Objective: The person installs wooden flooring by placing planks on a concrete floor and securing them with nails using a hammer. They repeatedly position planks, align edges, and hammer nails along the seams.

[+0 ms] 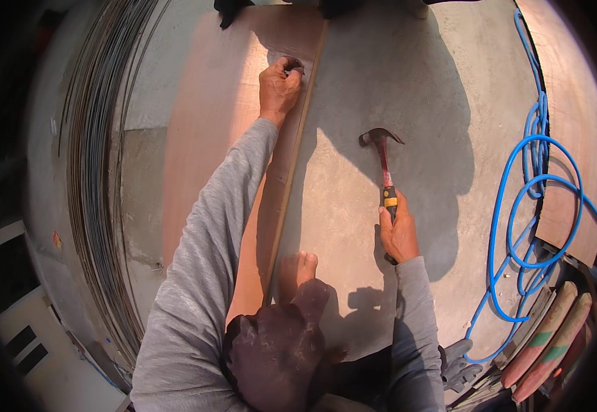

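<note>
Right hand [399, 233] grips the hammer [384, 163]. Left hand [278, 90], ten o'clock of it, pinches (can't tell what) over the board [216, 103].

Left arm [209, 220] stretched far forward, right hand [399, 237] closed in a grip.
The left hand [279, 89] bends its fingers toward the thumb; the right arm [415, 316] (grey-sleeved, like its partner) reaches less far, its thumb pointing forward.
</note>
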A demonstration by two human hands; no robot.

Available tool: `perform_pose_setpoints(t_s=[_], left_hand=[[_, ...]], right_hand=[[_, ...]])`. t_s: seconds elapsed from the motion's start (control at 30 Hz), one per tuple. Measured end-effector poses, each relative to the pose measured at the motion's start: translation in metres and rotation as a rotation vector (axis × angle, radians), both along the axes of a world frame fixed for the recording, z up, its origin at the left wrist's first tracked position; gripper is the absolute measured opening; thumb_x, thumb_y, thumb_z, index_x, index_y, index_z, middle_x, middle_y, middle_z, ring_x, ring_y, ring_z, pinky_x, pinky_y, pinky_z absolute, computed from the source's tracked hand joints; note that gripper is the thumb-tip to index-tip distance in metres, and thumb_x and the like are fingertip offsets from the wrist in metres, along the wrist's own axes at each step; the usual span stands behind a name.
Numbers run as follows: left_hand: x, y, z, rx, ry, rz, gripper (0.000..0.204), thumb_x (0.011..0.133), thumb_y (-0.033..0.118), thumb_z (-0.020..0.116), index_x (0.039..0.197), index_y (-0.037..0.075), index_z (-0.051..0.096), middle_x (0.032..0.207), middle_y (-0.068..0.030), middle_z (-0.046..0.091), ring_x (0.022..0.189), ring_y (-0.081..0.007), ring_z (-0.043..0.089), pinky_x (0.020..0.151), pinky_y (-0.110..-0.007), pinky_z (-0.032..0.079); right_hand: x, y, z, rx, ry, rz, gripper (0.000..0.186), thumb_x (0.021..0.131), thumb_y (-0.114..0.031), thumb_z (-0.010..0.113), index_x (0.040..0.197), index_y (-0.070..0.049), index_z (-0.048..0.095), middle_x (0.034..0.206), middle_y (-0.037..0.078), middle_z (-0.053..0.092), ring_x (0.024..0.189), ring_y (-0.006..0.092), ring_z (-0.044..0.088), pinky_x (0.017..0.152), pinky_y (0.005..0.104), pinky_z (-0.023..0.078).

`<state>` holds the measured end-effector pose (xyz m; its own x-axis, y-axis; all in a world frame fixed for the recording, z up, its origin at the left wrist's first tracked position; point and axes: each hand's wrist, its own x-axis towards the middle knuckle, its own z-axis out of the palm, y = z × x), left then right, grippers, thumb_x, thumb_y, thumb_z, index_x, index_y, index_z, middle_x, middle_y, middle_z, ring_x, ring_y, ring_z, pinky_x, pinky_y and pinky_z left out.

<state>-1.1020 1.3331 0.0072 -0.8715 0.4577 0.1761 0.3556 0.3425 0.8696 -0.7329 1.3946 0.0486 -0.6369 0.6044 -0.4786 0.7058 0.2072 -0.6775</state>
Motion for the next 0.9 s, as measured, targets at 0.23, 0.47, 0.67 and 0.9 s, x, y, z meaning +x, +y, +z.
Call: perform_pose_setpoints(t_s=[0.23, 0.47, 0.67, 0.9], left_hand=[[-0.082, 0.091, -0.016, -0.111, 0.123, 0.162, 0.029, 0.087, 0.024, 0.070, 0.112, 0.011, 0.078, 0.104, -0.0187, 0.076, 0.099, -0.0366, 0.072, 0.090, -0.042, 0.054], [-0.063, 0.100, -0.014, -0.120, 0.001, 0.244, 0.023, 0.090, 0.027, 0.066, 0.104, 0.013, 0.079, 0.106, -0.0126, 0.076, 0.099, -0.0355, 0.071, 0.089, -0.043, 0.055], [-0.060, 0.098, -0.008, -0.183, 0.013, 0.224, 0.020, 0.091, 0.025, 0.066, 0.104, 0.015, 0.077, 0.109, -0.0102, 0.074, 0.096, -0.0349, 0.071, 0.086, -0.044, 0.056], [-0.062, 0.098, -0.016, -0.123, 0.102, 0.211, 0.019, 0.090, 0.027, 0.067, 0.102, 0.016, 0.077, 0.107, -0.0096, 0.073, 0.091, -0.0350, 0.071, 0.081, -0.045, 0.056]], right_hand=[[-0.013, 0.003, 0.032, -0.032, -0.079, 0.053, 0.054, 0.100, -0.013, 0.056, 0.149, -0.007, 0.034, 0.081, 0.027, 0.066, 0.074, 0.0473, 0.067, 0.067, 0.0541, 0.049], [-0.022, 0.003, 0.042, -0.088, -0.098, 0.013, 0.052, 0.100, -0.013, 0.056, 0.148, -0.006, 0.036, 0.085, 0.025, 0.065, 0.075, 0.0446, 0.067, 0.069, 0.0496, 0.051], [-0.088, 0.032, 0.067, 0.032, 0.082, 0.060, 0.051, 0.106, -0.021, 0.054, 0.152, -0.007, 0.038, 0.085, 0.005, 0.059, 0.065, 0.0157, 0.060, 0.062, 0.0309, 0.049], [-0.244, 0.112, 0.082, 0.247, 0.139, 0.329, 0.069, 0.098, -0.011, 0.056, 0.161, -0.011, 0.028, 0.102, 0.031, 0.068, 0.097, 0.0483, 0.068, 0.087, 0.0478, 0.053]])
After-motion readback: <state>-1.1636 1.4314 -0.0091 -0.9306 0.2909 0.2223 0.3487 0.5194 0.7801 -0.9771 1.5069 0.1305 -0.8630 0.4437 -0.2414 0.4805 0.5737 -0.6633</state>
